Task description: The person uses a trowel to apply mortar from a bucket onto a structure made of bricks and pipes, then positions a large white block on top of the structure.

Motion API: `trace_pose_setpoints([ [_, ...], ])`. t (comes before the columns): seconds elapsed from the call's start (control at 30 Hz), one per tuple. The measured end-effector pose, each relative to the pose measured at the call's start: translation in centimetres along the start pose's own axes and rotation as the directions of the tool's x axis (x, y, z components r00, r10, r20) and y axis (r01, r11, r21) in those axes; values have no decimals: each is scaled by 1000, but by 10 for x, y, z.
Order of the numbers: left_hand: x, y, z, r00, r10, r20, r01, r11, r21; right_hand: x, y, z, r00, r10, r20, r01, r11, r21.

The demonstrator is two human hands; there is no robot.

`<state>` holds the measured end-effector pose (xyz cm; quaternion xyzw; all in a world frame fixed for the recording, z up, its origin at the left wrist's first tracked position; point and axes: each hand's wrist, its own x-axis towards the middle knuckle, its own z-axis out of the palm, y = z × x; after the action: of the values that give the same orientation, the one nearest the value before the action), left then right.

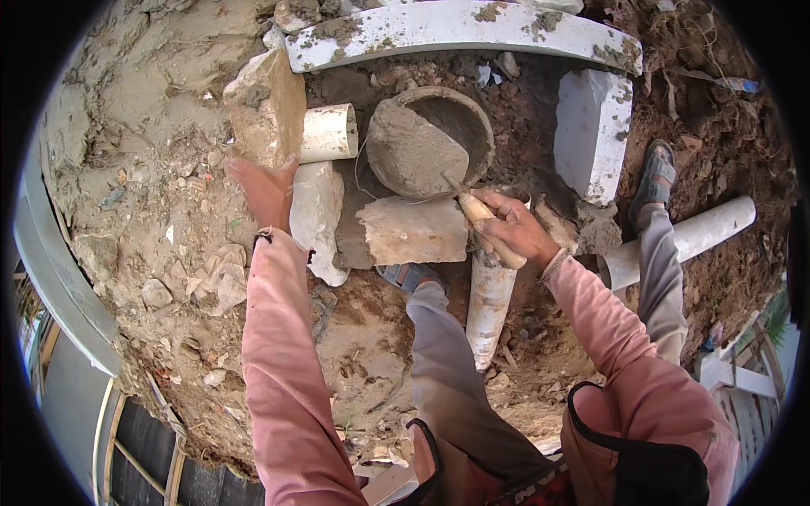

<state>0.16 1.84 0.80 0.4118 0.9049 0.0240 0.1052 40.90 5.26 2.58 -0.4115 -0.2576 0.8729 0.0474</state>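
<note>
My left hand (263,192) is closed around the lower end of a large tan stone (268,105), thumb and fingers on either side; part of the fingers is hidden. My right hand (515,228) grips the wooden handle of a trowel (492,230). The trowel's metal shank points into a round bucket (483,126) at its near right side, and the blade cannot be made out. Wet grey mortar (413,152) fills much of the bucket, with a straight-edged hollow at upper right. A flat pale stone (413,232) lies just in front of the bucket.
Pale pipes stick out at the left (327,133), near (489,308) and right (709,232). A curved white block (464,32) spans the far side; another white block (593,135) stands right. A whitish stone (316,221) lies below my left hand. My sandaled feet straddle the muddy ground.
</note>
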Motion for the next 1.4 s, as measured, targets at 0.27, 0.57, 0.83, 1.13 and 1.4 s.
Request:
trace_pose_setpoints([
  [0.27,-4,2,-4,992,-78,97,82,996,-40,64,18,129,712,-413,-569,210,897,-388],
  [0.57,-7,5,-1,997,-66,45,72,986,-152,103,-4,177,754,-401,-521,110,859,-501],
  [0.83,-6,9,-3,999,-42,19,45,985,-167,131,-100,100,935,-278,-220,-231,-10,-973],
  [1.13,-4,13,-10,998,-50,-26,43,977,-208,255,-131,100,982,-165,96,-13,-561,-828],
  [1.4,-4,19,-19,996,-53,78,71,964,-256,259,-153,76,981,-102,163,80,-555,-828],
])
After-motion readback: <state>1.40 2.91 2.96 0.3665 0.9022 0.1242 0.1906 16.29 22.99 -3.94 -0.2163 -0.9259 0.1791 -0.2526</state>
